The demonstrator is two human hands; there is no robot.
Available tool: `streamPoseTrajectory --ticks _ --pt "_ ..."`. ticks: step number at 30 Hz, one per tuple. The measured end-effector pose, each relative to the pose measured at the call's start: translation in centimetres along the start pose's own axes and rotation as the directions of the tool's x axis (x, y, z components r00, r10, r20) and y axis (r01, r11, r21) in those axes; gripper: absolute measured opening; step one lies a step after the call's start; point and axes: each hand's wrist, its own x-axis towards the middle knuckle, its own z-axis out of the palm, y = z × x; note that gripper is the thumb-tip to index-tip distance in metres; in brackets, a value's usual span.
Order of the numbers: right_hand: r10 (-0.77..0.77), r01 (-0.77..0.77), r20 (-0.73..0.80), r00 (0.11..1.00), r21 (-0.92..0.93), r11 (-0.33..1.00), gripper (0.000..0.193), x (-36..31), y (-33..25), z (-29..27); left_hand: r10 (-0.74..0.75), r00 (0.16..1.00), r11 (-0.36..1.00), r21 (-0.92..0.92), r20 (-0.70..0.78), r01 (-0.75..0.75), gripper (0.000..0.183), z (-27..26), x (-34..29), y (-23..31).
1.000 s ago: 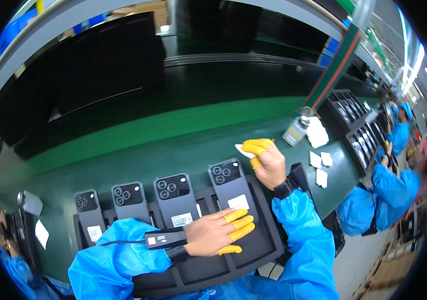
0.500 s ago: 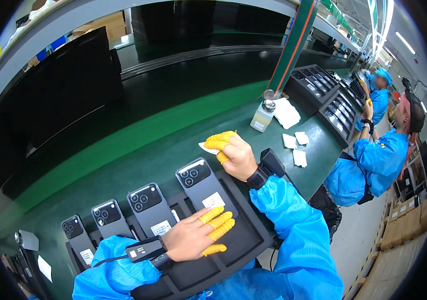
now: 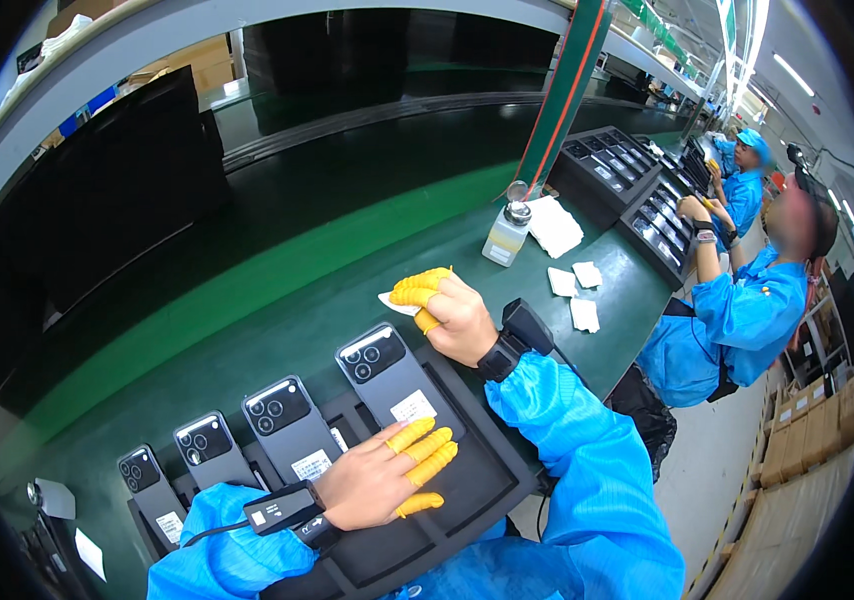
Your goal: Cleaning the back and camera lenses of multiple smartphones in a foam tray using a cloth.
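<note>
My left hand [image 3: 384,477], in yellow finger cots, lies with its fingers spread at the lower end of a dark grey smartphone [image 3: 387,385]. That phone rests back up, with a white label, at the right end of a black compartment tray [image 3: 487,455]. Whether the hand presses on the phone or only hovers, I cannot tell. Beyond the phone, my right hand [image 3: 457,318], also in yellow finger cots, pinches a folded white wipe [image 3: 399,303] above the green bench. Several more phones, among them one [image 3: 287,420] beside my left wrist, lie in the tray to the left.
A pump bottle [image 3: 507,235] stands beyond my right hand, near a stack of white wipes [image 3: 554,228] and small loose wipes [image 3: 562,282]. Black phone trays [image 3: 662,225] and two people in blue are farther right. A green post [image 3: 562,110] rises from the bench.
The view has shifted slightly, so most things appear a little farther left. My left hand stays by the phone and my right hand keeps the wipe. The nearer person's arms have moved.
</note>
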Motion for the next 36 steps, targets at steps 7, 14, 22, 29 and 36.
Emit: streamPoseTrajectory --ticks 7,14,22,29,36 --pt "-0.021 0.021 -0.013 1.000 0.039 0.999 0.030 0.35 -0.32 0.03 0.007 1.000 1.000 0.018 -0.008 -0.006 0.060 -0.03 -0.11 0.04" --pt "0.000 0.000 -0.002 1.000 0.013 1.000 0.031 -0.13 0.13 0.25 -0.005 1.000 1.000 0.001 -0.025 0.005 0.061 0.21 -0.15 -0.02" --pt "0.016 -0.016 0.020 1.000 -0.007 1.000 0.027 0.05 0.18 0.31 -0.007 0.995 1.000 -0.025 -0.097 0.005 0.057 0.26 -0.21 0.02" --pt "0.026 -0.026 0.008 1.000 -0.034 0.999 0.026 0.12 -0.18 0.01 0.002 0.999 1.000 -0.019 -0.043 -0.003 0.061 0.49 -0.27 -0.06" --pt "0.031 -0.030 0.016 0.999 -0.046 0.998 0.022 -0.30 0.01 0.22 0.017 0.997 0.999 -0.029 -0.070 -0.019 0.060 0.78 -0.39 -0.06"
